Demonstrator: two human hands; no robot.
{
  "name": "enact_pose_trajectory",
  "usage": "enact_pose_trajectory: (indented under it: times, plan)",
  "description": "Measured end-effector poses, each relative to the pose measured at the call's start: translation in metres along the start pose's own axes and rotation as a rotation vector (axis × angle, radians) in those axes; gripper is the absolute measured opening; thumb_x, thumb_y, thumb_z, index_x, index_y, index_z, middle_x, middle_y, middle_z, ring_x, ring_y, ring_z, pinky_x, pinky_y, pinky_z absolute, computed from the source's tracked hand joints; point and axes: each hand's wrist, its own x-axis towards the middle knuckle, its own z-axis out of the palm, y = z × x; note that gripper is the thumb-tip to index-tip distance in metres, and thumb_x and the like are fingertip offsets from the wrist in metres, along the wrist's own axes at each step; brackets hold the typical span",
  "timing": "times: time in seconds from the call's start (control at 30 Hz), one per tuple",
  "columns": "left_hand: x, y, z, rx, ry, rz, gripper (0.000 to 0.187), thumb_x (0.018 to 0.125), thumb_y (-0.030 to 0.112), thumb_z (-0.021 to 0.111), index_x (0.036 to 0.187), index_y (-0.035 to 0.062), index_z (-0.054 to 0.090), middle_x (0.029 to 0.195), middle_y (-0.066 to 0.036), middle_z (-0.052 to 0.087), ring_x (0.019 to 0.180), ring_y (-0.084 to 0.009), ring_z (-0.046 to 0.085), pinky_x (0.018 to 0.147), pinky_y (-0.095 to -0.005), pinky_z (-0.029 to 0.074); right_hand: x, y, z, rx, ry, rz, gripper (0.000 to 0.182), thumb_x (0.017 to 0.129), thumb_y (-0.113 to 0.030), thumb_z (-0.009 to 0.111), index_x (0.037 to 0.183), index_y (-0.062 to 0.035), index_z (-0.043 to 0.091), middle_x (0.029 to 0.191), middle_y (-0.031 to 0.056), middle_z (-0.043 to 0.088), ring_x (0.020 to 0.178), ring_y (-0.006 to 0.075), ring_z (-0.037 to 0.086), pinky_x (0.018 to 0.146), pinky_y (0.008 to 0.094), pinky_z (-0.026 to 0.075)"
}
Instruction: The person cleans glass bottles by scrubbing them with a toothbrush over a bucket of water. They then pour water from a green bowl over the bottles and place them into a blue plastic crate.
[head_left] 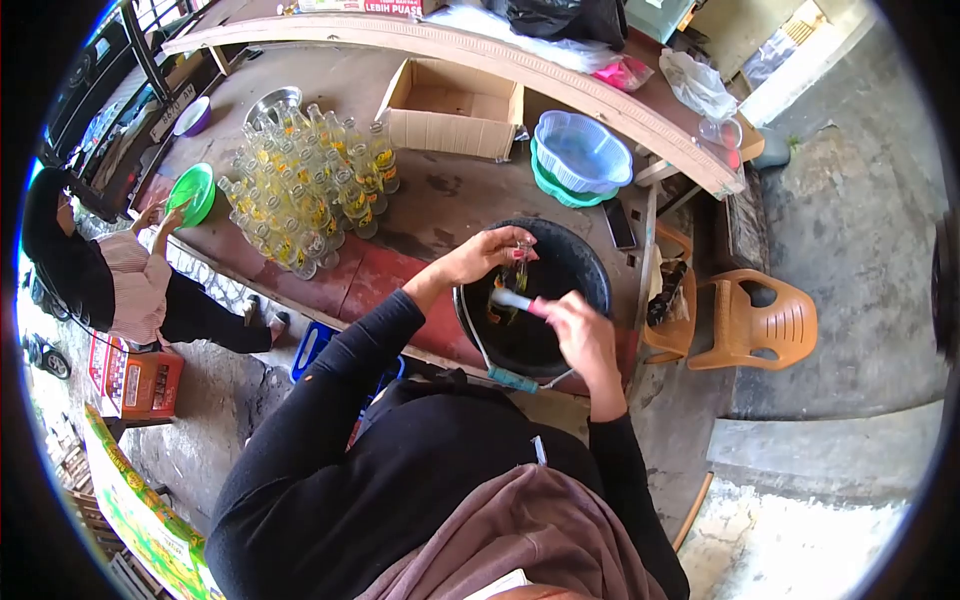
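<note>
My left hand (487, 256) is closed on the upper end of a clear glass bottle (519, 274) with yellow markings. The bottle is tilted over a black bucket (598, 275) that has a wire handle with a light blue grip. In my right hand (580, 338) is a brush (512, 299) with a pink-and-white handle; its pale end lies against or just in front of the bottle. What the bucket holds is too dark to make out. Left of the bucket stands a dense group of similar glass bottles (300, 190).
An open cardboard box (450, 130) and stacked blue and green plastic basins (583, 150) stand behind the bucket. A phone (619, 224) lies to its right. Orange chairs (765, 318) stand farther right. At left, another person (130, 275) handles a green basin (197, 190).
</note>
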Motion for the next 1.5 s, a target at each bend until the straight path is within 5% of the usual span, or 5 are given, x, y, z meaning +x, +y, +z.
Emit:
enact_pose_trajectory:
  times: [0.43,1.0,1.13,1.33,1.5]
  plan:
    - [-0.008,0.013,0.009,0.472,0.353,0.23,0.039,0.081,0.02,0.085,0.1,0.0004,0.057,0.08,-0.008,0.07,0.075,-0.0165,0.07,0.07,-0.0324,0.055,-0.005,-0.018,-0.001,-0.007,0.03,0.045,0.031,0.087,-0.004,0.068,0.112,-0.0211,0.074,0.088,0.0037,0.061,0.078,0.0248,0.066,0.065,0.0387,0.053]
    - [-0.045,0.03,0.039,0.898,0.69,0.114,0.032,0.081,0.022,0.083,0.088,0.0031,0.058,0.083,-0.013,0.06,0.072,-0.0324,0.064,0.064,-0.0394,0.052,-0.021,-0.043,0.03,0.386,0.13,0.261,0.043,0.096,0.0,0.057,0.138,-0.0121,0.058,0.104,0.0152,0.059,0.092,0.0316,0.064,0.08,0.0396,0.051]
    - [-0.071,0.041,0.051,0.83,0.752,0.188,0.027,0.081,0.014,0.082,0.093,0.0027,0.06,0.085,-0.013,0.06,0.073,-0.0298,0.064,0.063,-0.0376,0.051,-0.027,-0.036,0.024,-0.112,-0.003,0.49,0.044,0.093,0.004,0.056,0.136,-0.0076,0.058,0.098,0.0164,0.059,0.087,0.0347,0.063,0.077,0.043,0.051]
    - [-0.095,0.039,0.064,0.809,0.678,0.204,0.026,0.083,0.004,0.076,0.102,0.0029,0.059,0.091,-0.013,0.056,0.075,-0.0318,0.062,0.065,-0.0398,0.052,-0.02,-0.062,0.026,0.279,0.122,0.245,0.045,0.093,0.001,0.059,0.136,-0.014,0.059,0.099,0.0131,0.058,0.087,0.0324,0.065,0.075,0.0425,0.052]
    - [-0.104,0.027,0.054,0.998,0.594,0.301,0.034,0.077,-0.003,0.077,0.105,0.0015,0.058,0.101,-0.014,0.06,0.092,-0.0331,0.061,0.074,-0.0407,0.053,-0.019,-0.002,0.051,-0.194,-0.097,0.531,0.043,0.093,-0.006,0.06,0.134,-0.0195,0.061,0.101,0.0114,0.06,0.084,0.0339,0.068,0.071,0.0455,0.055]
